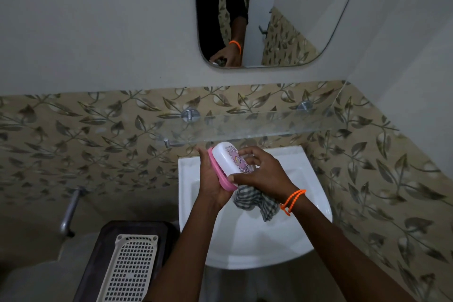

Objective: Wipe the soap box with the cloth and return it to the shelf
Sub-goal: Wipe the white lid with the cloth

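The soap box [226,162], a pink base with a white patterned lid, is held tilted over the white sink [316,203], just below the glass shelf [257,125]. My left hand [213,179] cups it from the left and underneath. My right hand [262,174] lies over the lid's right side, fingers curled on it, thumb at the lower end. A grey checked cloth [257,200] is bunched under my right palm and hangs down toward the basin. The cloth's upper part is hidden by the hand.
A mirror [282,19] hangs above the leaf-patterned tile band. A metal pipe [69,211] juts from the wall at the left. A dark stool carrying a white perforated plastic tray [130,267] stands at the lower left beside the sink.
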